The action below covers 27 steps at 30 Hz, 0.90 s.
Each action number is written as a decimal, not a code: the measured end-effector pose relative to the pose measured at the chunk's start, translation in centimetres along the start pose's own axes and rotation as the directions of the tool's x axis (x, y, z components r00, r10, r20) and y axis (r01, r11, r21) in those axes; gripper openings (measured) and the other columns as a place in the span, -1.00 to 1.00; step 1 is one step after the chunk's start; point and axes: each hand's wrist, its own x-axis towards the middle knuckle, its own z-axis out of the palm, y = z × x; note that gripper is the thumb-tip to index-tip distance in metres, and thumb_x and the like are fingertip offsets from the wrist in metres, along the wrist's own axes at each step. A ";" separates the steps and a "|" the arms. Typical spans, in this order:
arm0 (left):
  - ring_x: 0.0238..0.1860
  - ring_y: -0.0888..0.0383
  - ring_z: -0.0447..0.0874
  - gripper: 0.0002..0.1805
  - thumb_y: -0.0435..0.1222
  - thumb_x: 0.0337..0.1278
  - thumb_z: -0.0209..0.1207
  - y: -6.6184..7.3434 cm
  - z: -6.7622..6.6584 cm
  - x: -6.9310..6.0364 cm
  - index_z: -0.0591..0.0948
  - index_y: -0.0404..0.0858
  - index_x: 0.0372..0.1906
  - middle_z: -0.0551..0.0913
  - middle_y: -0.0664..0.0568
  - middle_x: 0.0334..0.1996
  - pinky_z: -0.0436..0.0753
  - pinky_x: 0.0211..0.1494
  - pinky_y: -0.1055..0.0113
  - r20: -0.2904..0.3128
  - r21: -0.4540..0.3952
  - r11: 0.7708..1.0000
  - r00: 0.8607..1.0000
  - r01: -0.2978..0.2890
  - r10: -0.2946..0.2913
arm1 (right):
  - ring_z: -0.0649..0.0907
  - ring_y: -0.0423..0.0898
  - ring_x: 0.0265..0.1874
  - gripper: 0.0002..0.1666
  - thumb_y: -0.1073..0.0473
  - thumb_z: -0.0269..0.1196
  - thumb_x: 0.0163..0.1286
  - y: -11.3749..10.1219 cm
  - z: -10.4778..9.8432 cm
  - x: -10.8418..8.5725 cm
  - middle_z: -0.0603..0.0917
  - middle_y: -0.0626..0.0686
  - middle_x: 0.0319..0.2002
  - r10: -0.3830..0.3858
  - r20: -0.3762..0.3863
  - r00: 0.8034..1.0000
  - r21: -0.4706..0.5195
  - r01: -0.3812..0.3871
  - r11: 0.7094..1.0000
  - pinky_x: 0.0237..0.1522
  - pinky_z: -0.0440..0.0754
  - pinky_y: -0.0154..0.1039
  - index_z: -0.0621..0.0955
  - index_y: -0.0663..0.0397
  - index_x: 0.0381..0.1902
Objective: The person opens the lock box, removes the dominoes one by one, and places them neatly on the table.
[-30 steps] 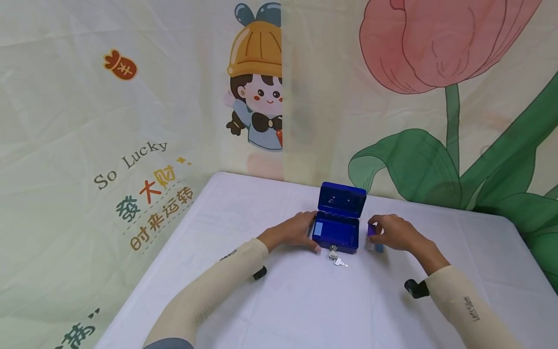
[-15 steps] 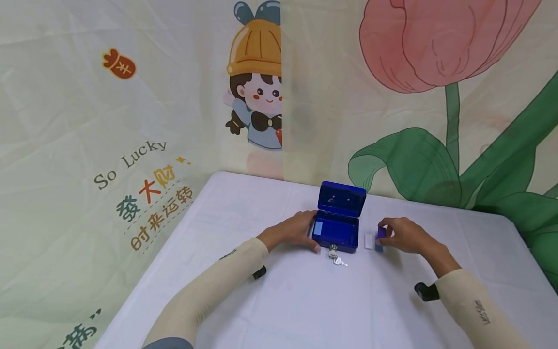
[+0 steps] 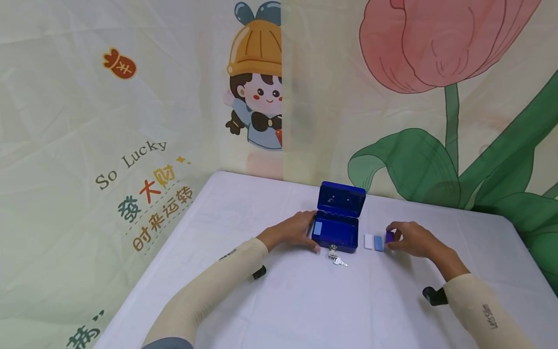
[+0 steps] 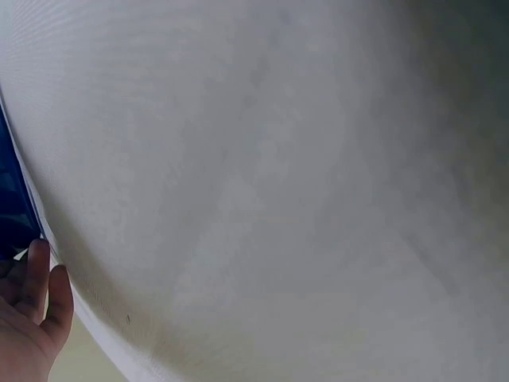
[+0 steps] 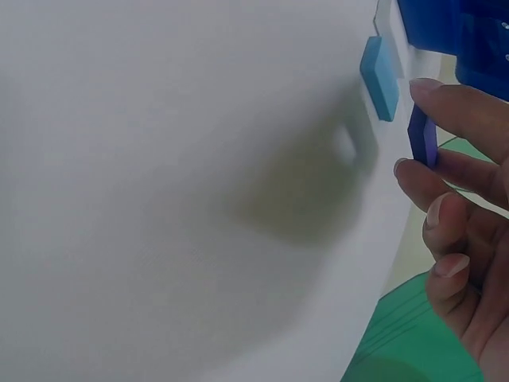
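In the head view, a blue cash box [image 3: 335, 235] stands with its lid [image 3: 342, 199] raised. Keys [image 3: 338, 261] hang from the lock at its front. Against the box's left side rests my left hand [image 3: 292, 232], thumb near the front corner; the left wrist view catches only some of its fingers [image 4: 57, 310]. Right of the box, my right hand [image 3: 411, 238] pinches a small purple block [image 5: 422, 137] between thumb and fingers. Left of that hand a light blue block [image 3: 379, 243] and a white block [image 3: 368, 241] lie side by side on the table.
A white cloth covers the table [image 3: 305, 300]. Its far edge meets a printed curtain [image 3: 314, 121] with a cartoon figure and a large tulip. Dark wrist cameras [image 3: 435, 296] are strapped under both sleeves.
My right hand has moved right with the purple block, from over the white and light blue blocks to beside them, uncovering both. My left hand and the box have stayed put.
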 end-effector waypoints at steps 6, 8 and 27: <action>0.39 0.03 0.35 0.29 0.19 -0.21 0.53 -0.1 0.1 0.0 0.11 -0.22 0.57 0.40 -0.09 0.42 0.31 0.53 0.13 -0.007 0.003 1.000 1.000 -0.006 0.006 | 0.63 -0.05 -0.28 -0.38 0.11 0.49 0.20 0.5 0.3 -0.1 0.69 0.11 -0.22 0.029 0.012 0.999 -0.003 -0.029 1.000 -0.19 0.72 -0.07 0.57 0.26 0.15; 0.38 0.03 0.36 0.28 0.18 -0.22 0.53 -0.2 0.1 0.0 0.11 -0.22 0.57 0.41 -0.09 0.41 0.32 0.52 0.13 -0.009 0.000 1.000 1.000 -0.011 0.011 | 0.63 -0.06 -0.28 -0.39 0.12 0.49 0.20 0.6 0.5 -0.1 0.69 0.10 -0.22 0.029 0.013 0.999 -0.004 -0.029 1.000 -0.18 0.72 -0.07 0.57 0.25 0.14; 0.41 0.02 0.34 0.30 0.22 -0.22 0.51 -0.2 0.3 0.1 0.10 -0.25 0.57 0.39 -0.09 0.43 0.31 0.53 0.15 -0.010 0.024 1.000 1.000 0.006 -0.006 | 0.60 -0.03 -0.27 -0.41 0.07 0.50 0.19 0.8 0.9 0.0 0.69 0.08 -0.25 0.007 0.028 1.000 -0.036 -0.006 0.999 -0.11 0.71 0.01 0.60 0.22 0.10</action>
